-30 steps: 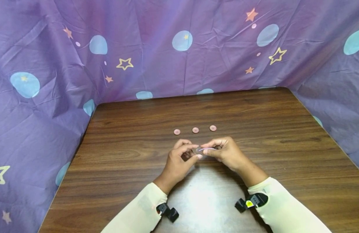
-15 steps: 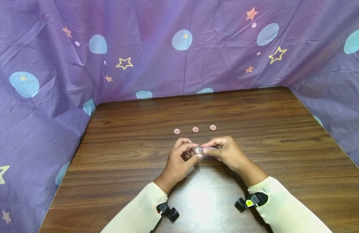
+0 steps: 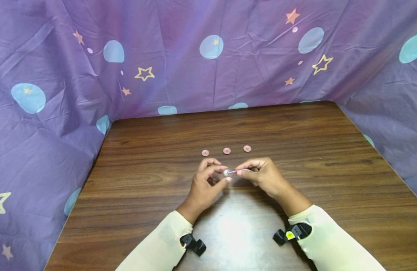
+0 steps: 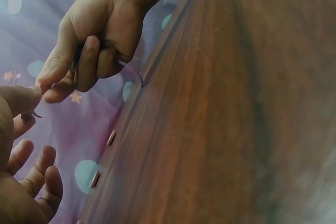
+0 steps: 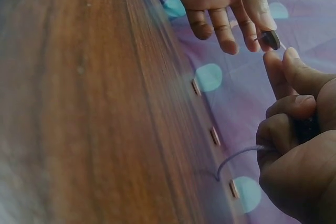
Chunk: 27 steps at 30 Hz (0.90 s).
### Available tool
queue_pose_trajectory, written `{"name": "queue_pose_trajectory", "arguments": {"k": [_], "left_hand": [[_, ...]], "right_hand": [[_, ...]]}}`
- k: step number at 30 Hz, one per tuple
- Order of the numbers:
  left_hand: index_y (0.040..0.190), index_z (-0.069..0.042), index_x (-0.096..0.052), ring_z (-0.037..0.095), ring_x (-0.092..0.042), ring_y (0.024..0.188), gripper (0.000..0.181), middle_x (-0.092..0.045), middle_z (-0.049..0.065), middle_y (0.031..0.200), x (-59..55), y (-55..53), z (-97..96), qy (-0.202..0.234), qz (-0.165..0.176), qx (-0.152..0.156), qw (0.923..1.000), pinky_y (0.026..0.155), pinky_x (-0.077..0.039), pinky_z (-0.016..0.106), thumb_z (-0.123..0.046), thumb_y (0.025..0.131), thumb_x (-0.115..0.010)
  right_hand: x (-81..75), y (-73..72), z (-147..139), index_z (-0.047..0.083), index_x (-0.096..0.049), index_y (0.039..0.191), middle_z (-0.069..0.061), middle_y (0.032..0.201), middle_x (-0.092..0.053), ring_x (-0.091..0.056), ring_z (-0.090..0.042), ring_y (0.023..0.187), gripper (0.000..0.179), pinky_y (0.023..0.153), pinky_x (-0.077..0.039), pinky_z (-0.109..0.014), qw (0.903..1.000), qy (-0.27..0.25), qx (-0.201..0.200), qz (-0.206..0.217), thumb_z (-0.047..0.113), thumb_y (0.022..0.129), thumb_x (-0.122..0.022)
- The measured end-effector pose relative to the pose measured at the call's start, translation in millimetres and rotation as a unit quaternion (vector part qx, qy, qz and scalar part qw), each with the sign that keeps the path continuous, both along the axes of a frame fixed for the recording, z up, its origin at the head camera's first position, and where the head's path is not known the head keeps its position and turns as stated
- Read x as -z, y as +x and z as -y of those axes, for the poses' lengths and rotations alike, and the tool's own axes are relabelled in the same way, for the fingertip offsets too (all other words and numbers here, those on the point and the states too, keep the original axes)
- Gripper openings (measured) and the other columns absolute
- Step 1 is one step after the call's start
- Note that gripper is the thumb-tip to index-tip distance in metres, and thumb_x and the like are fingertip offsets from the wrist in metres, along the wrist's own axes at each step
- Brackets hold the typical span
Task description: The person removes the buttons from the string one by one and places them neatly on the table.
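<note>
My left hand [image 3: 203, 188] pinches a small round button [image 3: 226, 172] on edge between thumb and index finger, its other fingers spread apart. Facing it, my right hand [image 3: 262, 177] pinches a thin pale purple cord [image 3: 232, 171] that runs straight to the button's face. In the right wrist view a short cord tip [image 5: 256, 39] pokes out beyond the far side of the button [image 5: 270, 39]. The right hand's lower fingers curl round a dark thing [image 5: 307, 128], mostly hidden, and a loose length of cord [image 5: 239, 153] hangs from that fist.
Three pink buttons, left [image 3: 205, 153], middle [image 3: 227, 151] and right [image 3: 247, 148], lie in a row on the brown wooden table [image 3: 154, 226], just beyond my hands. A purple patterned curtain [image 3: 181, 82] surrounds the table's back and sides.
My left hand has shifted slightly left and away from me with the button, which has turned. The cord between the hands now shows straighter and longer. The pink buttons have stayed put.
</note>
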<state>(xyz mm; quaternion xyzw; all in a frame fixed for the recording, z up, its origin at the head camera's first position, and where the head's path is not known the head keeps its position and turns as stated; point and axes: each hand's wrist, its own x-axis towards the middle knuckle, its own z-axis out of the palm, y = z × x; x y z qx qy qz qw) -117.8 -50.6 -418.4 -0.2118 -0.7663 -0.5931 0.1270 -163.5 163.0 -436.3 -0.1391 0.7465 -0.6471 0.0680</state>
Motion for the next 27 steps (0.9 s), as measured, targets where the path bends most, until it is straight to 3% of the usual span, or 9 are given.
{"name": "queue_pose_trajectory", "arguments": {"k": [5,11,15,21,27], "left_hand": [[0.106,0.003,-0.071,0.037,-0.06,0.075,0.029,-0.058,0.023,0.114,3.9,-2.9,1.8,-0.009,0.002,-0.013,0.9999,0.063,-0.055,0.032,0.003,0.078,-0.077],[0.107,0.001,-0.071,0.035,-0.062,0.09,0.03,-0.063,0.019,0.11,25.5,-16.7,7.3,-0.008,0.004,-0.028,0.9996,0.071,-0.055,0.052,-0.004,0.079,-0.081],[0.108,-0.005,-0.073,0.031,-0.064,0.097,0.031,-0.065,0.01,0.108,33.9,-24.0,13.4,-0.006,-0.001,-0.03,0.9995,0.075,-0.055,0.05,-0.012,0.079,-0.082],[0.111,-0.012,-0.073,0.032,-0.064,0.1,0.031,-0.065,0.004,0.109,36.4,-30.5,22.4,-0.026,-0.007,-0.04,0.9989,0.078,-0.055,0.047,-0.02,0.082,-0.081],[0.11,-0.014,-0.073,0.023,-0.063,0.102,0.03,-0.067,0.003,0.11,32.3,-36.1,31.0,-0.039,0.0,-0.067,0.997,0.08,-0.053,0.049,-0.02,0.082,-0.081]], "right_hand": [[-0.6,-0.4,-1,0.0,-0.075,0.095,0.008,0.073,-0.073,-0.043,-0.005,0.045,0.017,0.038,-0.037,-0.025,1.0,-0.001,0.006,-0.003,0.012,0.082,-0.078],[-0.8,-0.9,-2,-0.001,-0.075,0.096,0.009,0.076,-0.075,-0.043,-0.004,0.045,0.018,0.039,-0.037,-0.024,0.9999,-0.012,0.009,0.003,0.012,0.083,-0.078],[0.5,-2.6,-3,-0.004,-0.073,0.098,0.009,0.076,-0.074,-0.042,-0.005,0.045,0.022,0.039,-0.036,-0.025,0.9999,-0.013,0.009,0.0,0.011,0.084,-0.078],[1.3,-2.9,-3,-0.009,-0.071,0.1,0.008,0.076,-0.075,-0.041,-0.005,0.044,0.025,0.038,-0.036,-0.024,0.9998,-0.02,0.007,0.001,0.009,0.084,-0.077],[-0.4,-1.6,-2,-0.011,-0.07,0.101,0.011,0.074,-0.074,-0.04,-0.004,0.044,0.027,0.038,-0.035,-0.024,0.9996,-0.026,0.007,-0.001,0.008,0.084,-0.077]]}}
